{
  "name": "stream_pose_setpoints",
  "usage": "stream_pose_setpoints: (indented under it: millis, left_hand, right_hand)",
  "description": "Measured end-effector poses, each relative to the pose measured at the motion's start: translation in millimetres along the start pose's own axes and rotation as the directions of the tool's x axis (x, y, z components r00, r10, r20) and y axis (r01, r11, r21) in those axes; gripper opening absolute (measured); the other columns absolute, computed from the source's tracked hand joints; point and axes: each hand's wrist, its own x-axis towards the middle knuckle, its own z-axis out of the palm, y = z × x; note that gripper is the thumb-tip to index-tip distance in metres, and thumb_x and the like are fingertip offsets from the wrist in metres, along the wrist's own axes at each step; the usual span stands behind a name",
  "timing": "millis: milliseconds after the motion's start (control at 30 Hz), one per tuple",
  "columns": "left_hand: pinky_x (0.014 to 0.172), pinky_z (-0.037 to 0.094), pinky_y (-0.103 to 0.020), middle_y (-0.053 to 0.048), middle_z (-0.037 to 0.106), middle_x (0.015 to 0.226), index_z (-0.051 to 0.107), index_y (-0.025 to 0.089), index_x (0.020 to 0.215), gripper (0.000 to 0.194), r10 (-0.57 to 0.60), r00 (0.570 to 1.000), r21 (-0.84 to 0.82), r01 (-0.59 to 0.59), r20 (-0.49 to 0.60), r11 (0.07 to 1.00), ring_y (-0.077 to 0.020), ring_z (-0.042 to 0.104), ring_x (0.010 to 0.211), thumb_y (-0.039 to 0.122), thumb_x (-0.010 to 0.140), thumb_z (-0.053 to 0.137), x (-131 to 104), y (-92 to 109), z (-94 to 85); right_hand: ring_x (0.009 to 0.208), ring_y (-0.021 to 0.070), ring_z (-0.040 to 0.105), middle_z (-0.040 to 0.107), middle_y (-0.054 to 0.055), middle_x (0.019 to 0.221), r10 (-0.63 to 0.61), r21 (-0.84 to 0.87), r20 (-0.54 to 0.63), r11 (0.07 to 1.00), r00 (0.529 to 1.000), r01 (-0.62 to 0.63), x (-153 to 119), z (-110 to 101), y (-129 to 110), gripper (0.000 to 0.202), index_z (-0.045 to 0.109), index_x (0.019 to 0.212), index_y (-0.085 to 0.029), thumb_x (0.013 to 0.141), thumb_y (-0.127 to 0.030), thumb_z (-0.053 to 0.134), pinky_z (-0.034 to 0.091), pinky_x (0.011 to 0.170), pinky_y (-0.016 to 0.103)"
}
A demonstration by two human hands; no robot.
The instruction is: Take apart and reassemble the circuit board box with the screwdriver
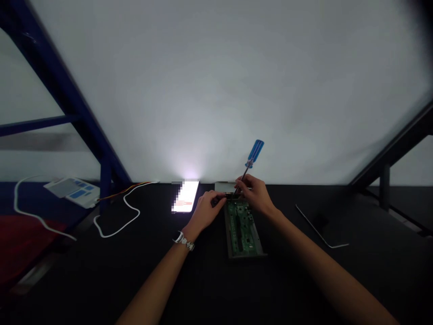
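Observation:
A green circuit board point(244, 230) lies in a shallow grey casing point(231, 246) on the black table. My right hand point(254, 193) is closed around the metal shaft of a screwdriver point(255, 152), whose blue handle leans up and to the right. The screwdriver's tip points down at the casing's far end. From the other side, my left hand point(207, 208), with a metal watch at the wrist, has its fingertips pinched at that same far end. What the left fingers hold there is dark and too small to make out.
A lit phone point(186, 197) lies left of my left hand. Farther left are a white cable point(135, 212) and a pale panel with blue patches point(76, 192). A bent thin rod point(318, 232) lies to the right. Blue frame bars point(77, 101) and a pale wall point(216, 90) stand behind.

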Motion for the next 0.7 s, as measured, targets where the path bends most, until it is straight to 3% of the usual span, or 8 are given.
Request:
stream_pose_setpoints:
  millis: [200,367,500,700]
  left_hand:
    - [0.077,0.048,-0.035,-0.004,0.066,0.096,0.070,0.023,0.101,0.020,0.026,0.989,-0.023,-0.023,0.143,0.999,-0.0190,0.059,0.085,0.032,0.084,0.065,-12,0,-1.9]
    - [0.072,0.048,-0.033,-0.004,0.066,0.092,0.070,0.023,0.095,0.018,0.038,0.982,-0.036,-0.032,0.185,0.999,-0.0180,0.058,0.080,0.032,0.079,0.071,-13,1,-2.7]
    - [0.071,0.047,-0.032,-0.004,0.066,0.088,0.071,0.023,0.090,0.015,0.046,0.981,-0.044,-0.039,0.187,0.998,-0.0175,0.058,0.078,0.032,0.078,0.072,-14,4,-0.9]
    - [0.068,0.046,-0.029,-0.003,0.065,0.084,0.072,0.023,0.093,0.014,0.071,0.981,-0.075,-0.059,0.181,0.995,-0.0159,0.058,0.074,0.031,0.083,0.067,-16,6,4.7]
  right_hand:
    - [0.071,0.0209,0.067,0.069,0.008,0.085,0.140,0.299,-0.086,0.948,0.986,-0.108,-28,-12,9,0.036,0.059,0.090,-0.018,0.081,-0.053,0.065,0.057,0.050,0.030]
    - [0.074,0.0229,0.070,0.073,0.008,0.091,0.292,0.510,-0.131,0.839,0.947,-0.189,-51,-12,26,0.040,0.059,0.092,-0.019,0.074,-0.052,0.073,0.058,0.051,0.031]
    - [0.074,0.0224,0.071,0.074,0.008,0.089,0.367,0.573,-0.138,0.787,0.920,-0.228,-60,-9,31,0.040,0.059,0.091,-0.019,0.071,-0.049,0.076,0.058,0.052,0.031]
    - [0.074,0.0223,0.071,0.074,0.007,0.089,0.348,0.590,-0.118,0.778,0.930,-0.216,-63,-5,27,0.036,0.057,0.090,-0.018,0.074,-0.045,0.075,0.056,0.050,0.029]
